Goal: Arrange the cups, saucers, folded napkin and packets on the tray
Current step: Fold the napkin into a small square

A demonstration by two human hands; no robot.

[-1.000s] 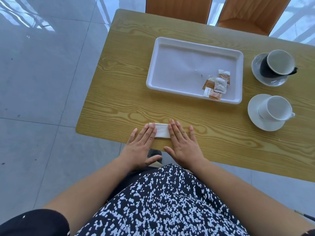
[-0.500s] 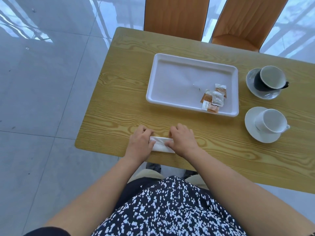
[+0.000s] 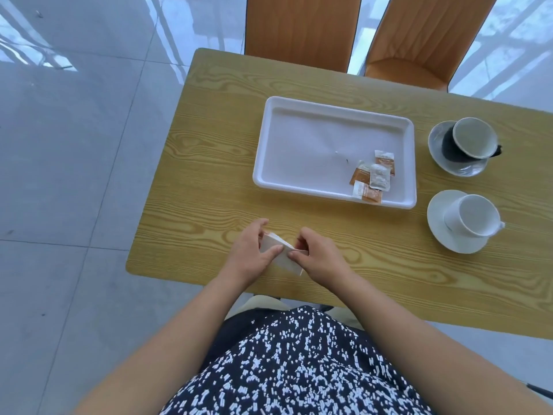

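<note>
Where flat palms pressed it a second ago, folded napkin (image 3: 279, 255) now lifted off tabletop (image 3: 209, 181), pinched by left hand (image 3: 250, 257) and right hand (image 3: 322, 260); folding judged done, tray (image 3: 259, 163) next.

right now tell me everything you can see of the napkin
The napkin is white, looks like thin paper, folded into a small rectangle with layered edges at its far corner. It is tilted, one corner pointing down, over the table near its front edge. The left hand pinches its left end, thumb on top; the right hand pinches its right end. Whether it touches the table is unclear.
</note>
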